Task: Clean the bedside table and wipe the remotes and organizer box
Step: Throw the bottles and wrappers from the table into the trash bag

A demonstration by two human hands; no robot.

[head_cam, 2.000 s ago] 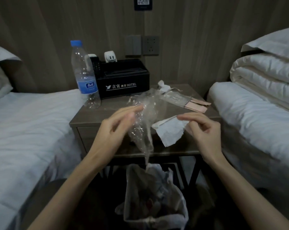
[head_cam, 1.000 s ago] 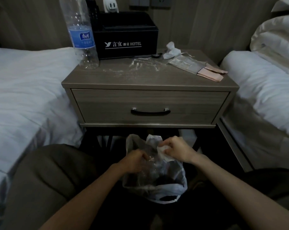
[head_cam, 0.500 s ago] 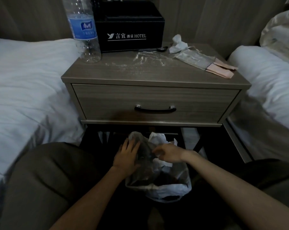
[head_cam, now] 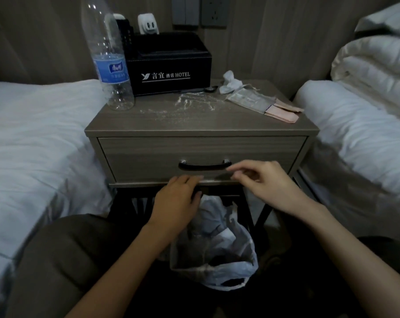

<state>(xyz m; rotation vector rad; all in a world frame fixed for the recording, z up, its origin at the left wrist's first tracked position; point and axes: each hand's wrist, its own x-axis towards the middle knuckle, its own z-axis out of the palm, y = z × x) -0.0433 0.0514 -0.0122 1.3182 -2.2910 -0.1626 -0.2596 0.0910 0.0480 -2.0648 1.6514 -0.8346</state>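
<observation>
Lifting emptied left hand (head_cam: 176,198) and right hand (head_cam: 265,182), fingers (head_cam: 240,167) loosely spread, off white plastic bin bag (head_cam: 217,251) below, toward littered grey wooden desk (head_cam: 148,121) above.

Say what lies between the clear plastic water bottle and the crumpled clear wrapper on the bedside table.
In the head view, a white powdery residue lies on the wood-grain tabletop between the water bottle and the clear wrapper.

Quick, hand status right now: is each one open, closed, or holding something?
Left hand: open, fingers relaxed, holding nothing, by the bin bag.
Right hand: open, fingers loosely curled, nothing in it.
</observation>
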